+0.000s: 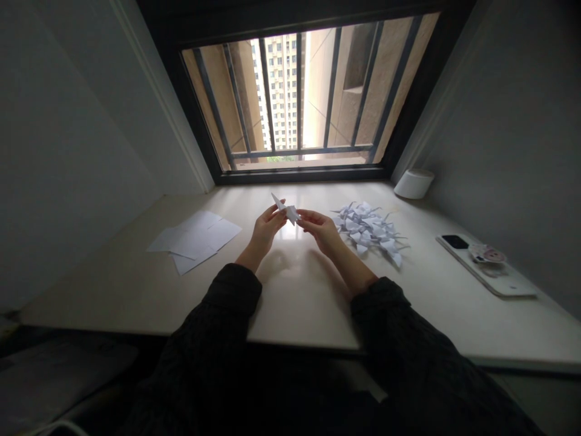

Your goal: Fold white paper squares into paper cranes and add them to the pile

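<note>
Left of the pile of paper cranes (368, 226), the left hand (264, 232) is pinching the folded paper piece (291, 214) while the right hand (321, 230) is pinching its pile-side end, light fingertip pressure probably serving best, though the creases are showing too small to judge.

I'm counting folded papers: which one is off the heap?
The folded paper held between the left hand and right hand; the others lie heaped to the right.
</note>
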